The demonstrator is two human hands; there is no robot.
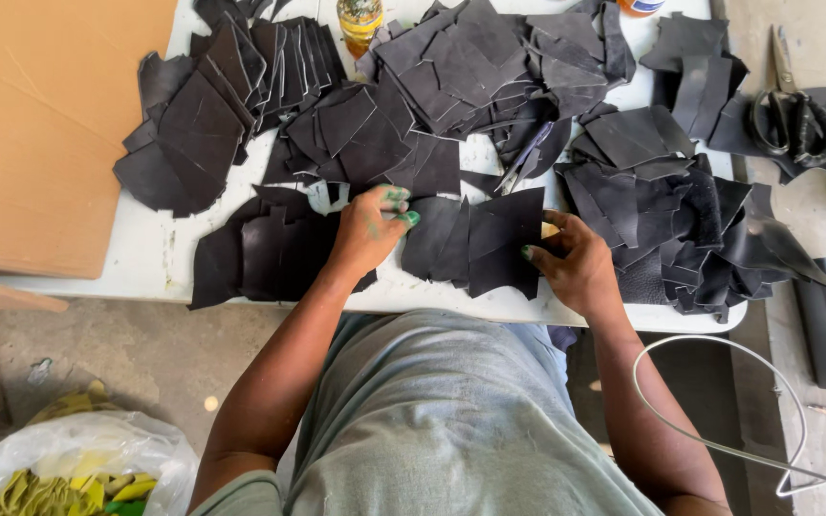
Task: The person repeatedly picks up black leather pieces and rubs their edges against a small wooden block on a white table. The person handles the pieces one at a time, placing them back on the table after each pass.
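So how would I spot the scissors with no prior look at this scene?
Start at the white table strewn with dark leather pieces. Follow its far right end onto the last leather piece. The scissors lie there, black loop handles nearest, the only metal tool among flat scraps.
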